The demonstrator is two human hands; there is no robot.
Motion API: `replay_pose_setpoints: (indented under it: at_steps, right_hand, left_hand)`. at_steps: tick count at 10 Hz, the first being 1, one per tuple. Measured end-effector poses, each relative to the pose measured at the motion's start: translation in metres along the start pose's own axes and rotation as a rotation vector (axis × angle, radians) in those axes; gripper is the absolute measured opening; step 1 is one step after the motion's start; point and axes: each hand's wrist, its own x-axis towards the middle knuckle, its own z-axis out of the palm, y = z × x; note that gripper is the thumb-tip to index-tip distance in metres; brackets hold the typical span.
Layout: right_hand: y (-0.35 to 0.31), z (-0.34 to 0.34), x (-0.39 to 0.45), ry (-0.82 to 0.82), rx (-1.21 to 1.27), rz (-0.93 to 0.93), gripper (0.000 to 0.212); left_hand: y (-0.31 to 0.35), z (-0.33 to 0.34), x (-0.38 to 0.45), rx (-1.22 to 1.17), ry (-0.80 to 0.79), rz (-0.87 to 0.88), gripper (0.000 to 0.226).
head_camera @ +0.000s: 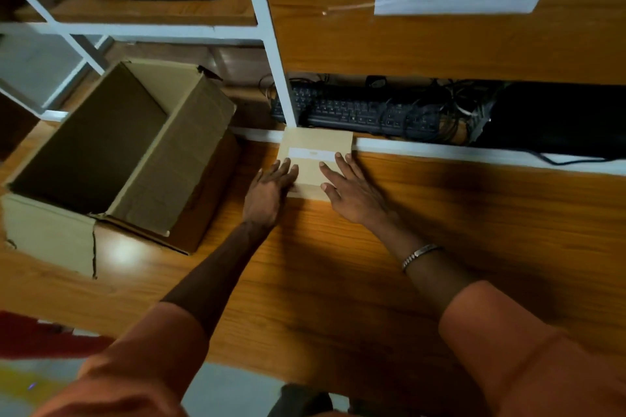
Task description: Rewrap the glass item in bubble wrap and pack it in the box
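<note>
Head camera view, looking down on a wooden bench [440, 230]. A small closed cardboard box [316, 154], sealed with a strip of pale tape, sits at the far edge of the bench against a white shelf frame. Both hands lie flat on it with fingers straight and spread: the left hand [269, 188] on its near left corner, the right hand [352, 191] on its near right side. Whether the glass item is inside cannot be told. To the left stands a large open cardboard box [111, 152], flaps raised, its inside dark. Behind the small box, a black keyboard [359, 112] and tangled cables rest on a low shelf. The right wrist wears a metal bracelet [420, 256]; both sleeves are orange.
</note>
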Motion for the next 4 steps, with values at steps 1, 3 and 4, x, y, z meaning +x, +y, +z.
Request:
replay_pose_setpoints:
  at_steps: [1, 3, 4]
  right_hand:
    - [0.004, 0.003, 0.001, 0.026, 0.001, -0.016, 0.059]
    - [0.0, 0.0, -0.01, 0.016, -0.055, -0.021, 0.059]
    - [-0.002, -0.026, -0.014, -0.06, -0.125, -0.034, 0.059]
  left_hand:
    - [0.016, 0.009, -0.002, 0.035, 0.016, -0.087, 0.053]
    - [0.031, -0.005, -0.019, 0.255, -0.227, -0.071, 0.092]
    - [0.026, -0.036, -0.026, 0.317, -0.321, 0.027, 0.096]
